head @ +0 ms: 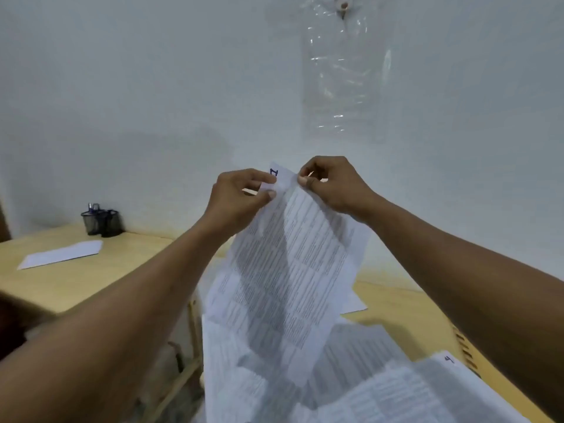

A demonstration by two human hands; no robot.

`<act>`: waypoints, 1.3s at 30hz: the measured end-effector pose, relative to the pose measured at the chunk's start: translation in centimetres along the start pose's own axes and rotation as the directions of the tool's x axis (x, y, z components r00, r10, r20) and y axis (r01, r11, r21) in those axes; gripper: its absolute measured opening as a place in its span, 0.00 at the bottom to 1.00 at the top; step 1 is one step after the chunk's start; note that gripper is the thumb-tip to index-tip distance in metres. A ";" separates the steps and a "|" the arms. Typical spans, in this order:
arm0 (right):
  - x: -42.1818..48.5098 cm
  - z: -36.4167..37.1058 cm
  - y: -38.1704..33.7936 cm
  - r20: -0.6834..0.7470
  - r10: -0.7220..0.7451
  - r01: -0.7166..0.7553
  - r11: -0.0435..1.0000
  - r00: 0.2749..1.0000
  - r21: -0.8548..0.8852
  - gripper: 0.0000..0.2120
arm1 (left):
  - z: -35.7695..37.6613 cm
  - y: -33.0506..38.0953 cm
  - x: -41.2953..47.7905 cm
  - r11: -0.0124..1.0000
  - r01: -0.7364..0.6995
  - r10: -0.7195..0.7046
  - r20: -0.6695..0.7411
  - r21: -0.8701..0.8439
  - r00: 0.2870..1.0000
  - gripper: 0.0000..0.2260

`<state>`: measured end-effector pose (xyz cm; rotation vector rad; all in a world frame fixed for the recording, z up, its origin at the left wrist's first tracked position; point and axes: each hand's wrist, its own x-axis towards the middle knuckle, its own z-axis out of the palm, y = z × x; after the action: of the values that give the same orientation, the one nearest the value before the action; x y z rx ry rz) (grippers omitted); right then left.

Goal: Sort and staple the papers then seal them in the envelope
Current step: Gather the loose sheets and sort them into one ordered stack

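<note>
— Where were the papers at that moment?

— One printed sheet (pixel 283 264) was held up in the air by its top edge, sagging down below both hands. A dark handwritten mark sat at its top corner, just above the left hand (pixel 241 196).

— And the grip?

— The left hand pinched the top edge between thumb and fingers; the right hand (pixel 329 184) pinched the same edge just beside it, fingers curled in. Both were closed on the sheet.

— The rest of the stack?

— Below the hands, more printed sheets (pixel 381 386) lay spread and overlapping on the table (pixel 406 309) — one at the lower right carried a small handwritten mark in its corner.

— The envelope?

— A white envelope (pixel 61 254) lay flat on the table far out to the left of the left hand, well apart from the papers. Just beyond it stood a dark mesh pen holder (pixel 100 221) against the wall.

— Anything above the hands?

— A clear plastic sleeve (pixel 345 71) hung on the pale wall.
</note>
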<state>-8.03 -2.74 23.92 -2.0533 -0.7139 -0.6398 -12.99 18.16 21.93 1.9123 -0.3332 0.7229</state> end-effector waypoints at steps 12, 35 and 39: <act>-6.6 21.2 6.2 0.537 0.250 -0.287 0.958 0.806 -0.016 0.05 | -5.6 -19.4 -12.3 0.858 0.510 -0.506 0.063 -0.061 0.860 0.07; -1.0 29.8 13.0 0.630 0.192 -0.142 0.981 0.753 -0.130 0.09 | -4.9 -29.1 -11.3 0.784 0.613 -0.616 -0.004 -0.098 0.788 0.07; 0.3 26.0 11.1 0.470 0.127 -0.145 0.989 0.874 0.003 0.07 | -3.9 -27.1 -8.5 0.859 0.502 -0.511 -0.084 -0.104 0.856 0.09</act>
<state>4.42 13.90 4.72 -2.2218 -0.8337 -0.0370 -6.71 32.87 -1.89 1.7660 0.2114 0.4444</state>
